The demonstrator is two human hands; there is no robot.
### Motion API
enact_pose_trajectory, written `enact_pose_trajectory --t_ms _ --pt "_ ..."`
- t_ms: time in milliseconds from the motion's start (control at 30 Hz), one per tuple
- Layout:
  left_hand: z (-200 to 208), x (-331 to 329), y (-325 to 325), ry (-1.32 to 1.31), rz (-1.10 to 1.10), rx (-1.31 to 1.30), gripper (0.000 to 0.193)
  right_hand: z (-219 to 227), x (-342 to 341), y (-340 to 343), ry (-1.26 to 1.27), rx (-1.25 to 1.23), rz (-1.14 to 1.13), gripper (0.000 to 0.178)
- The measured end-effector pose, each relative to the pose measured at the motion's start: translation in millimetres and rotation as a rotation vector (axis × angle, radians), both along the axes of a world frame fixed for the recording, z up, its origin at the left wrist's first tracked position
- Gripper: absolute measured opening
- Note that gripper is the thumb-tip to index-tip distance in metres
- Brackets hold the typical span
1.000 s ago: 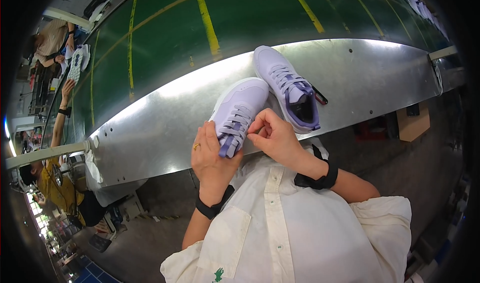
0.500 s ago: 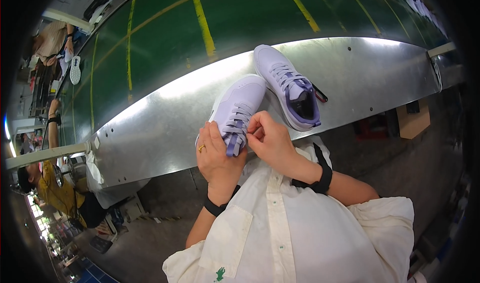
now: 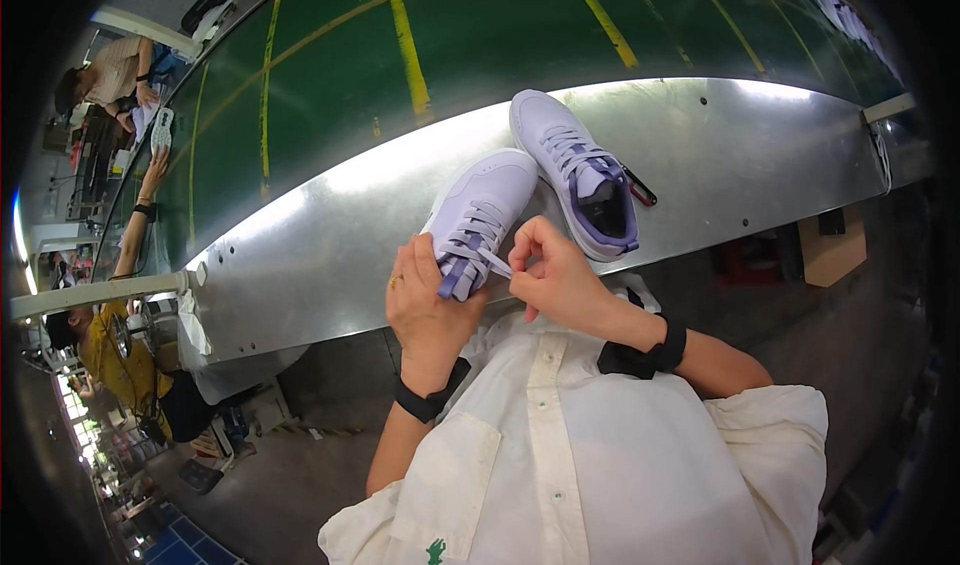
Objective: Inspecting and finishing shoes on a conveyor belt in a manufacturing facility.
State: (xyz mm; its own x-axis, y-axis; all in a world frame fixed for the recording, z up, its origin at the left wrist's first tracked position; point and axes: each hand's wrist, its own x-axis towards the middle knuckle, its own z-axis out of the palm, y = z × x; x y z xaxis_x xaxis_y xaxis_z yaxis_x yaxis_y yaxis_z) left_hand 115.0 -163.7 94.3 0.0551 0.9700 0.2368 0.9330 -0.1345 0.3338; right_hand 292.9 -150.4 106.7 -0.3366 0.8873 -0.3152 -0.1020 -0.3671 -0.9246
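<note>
A lavender lace-up sneaker [image 3: 492, 187] lies on the metal ledge, toe pointing away from me. My left hand [image 3: 428, 300] is wrapped round its heel and side, near the purple-edged tongue. Between the fingertips of my right hand [image 3: 560, 283], a pale shoelace [image 3: 492, 259] is pinched and stretched out from the top eyelets. The matching sneaker [image 3: 553, 130] stands to the right, its laces threaded and its dark insole showing. Nothing is touching that one. My left palm and fingers hide the heel of the held sneaker.
Beyond the metal ledge [image 3: 330, 285] runs a green belt [image 3: 500, 50] with yellow stripes. A dark, red-edged tool [image 3: 640, 187] lies beside the right sneaker. Co-workers, one in yellow [image 3: 128, 360], are at the left. A cardboard box [image 3: 835, 250] sits below the ledge at right.
My right hand has moved slightly right, away from the tongue, drawing the lace out. At the left, a co-worker's arm has reached farther along the belt to a white-soled shoe.
</note>
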Motion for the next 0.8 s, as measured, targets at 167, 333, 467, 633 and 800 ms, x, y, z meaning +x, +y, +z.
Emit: enact_pose_trajectory --t_ms 167,333,467,633,800 --pt "-1 -3 -1 0.043 -0.08 0.044 0.078 -13 5 6 0.013 0.039 -0.055 0.02" --pt "0 -3 -2 0.045 -0.085 0.061 0.078 -8 11 13 -0.266 0.278 -0.123 0.015" --pt "0 0 -7 0.038 -0.083 0.052 0.078 -6 4 16 -0.265 0.284 -0.113 0.017" --pt "-3 2 -12 0.066 -0.107 0.1 0.082 -8 -6 17 -0.335 0.485 -0.102 0.019" --pt "-7 5 -22 0.096 -0.109 0.12 0.086 -5 -17 16 -0.513 0.689 -0.102 0.02"
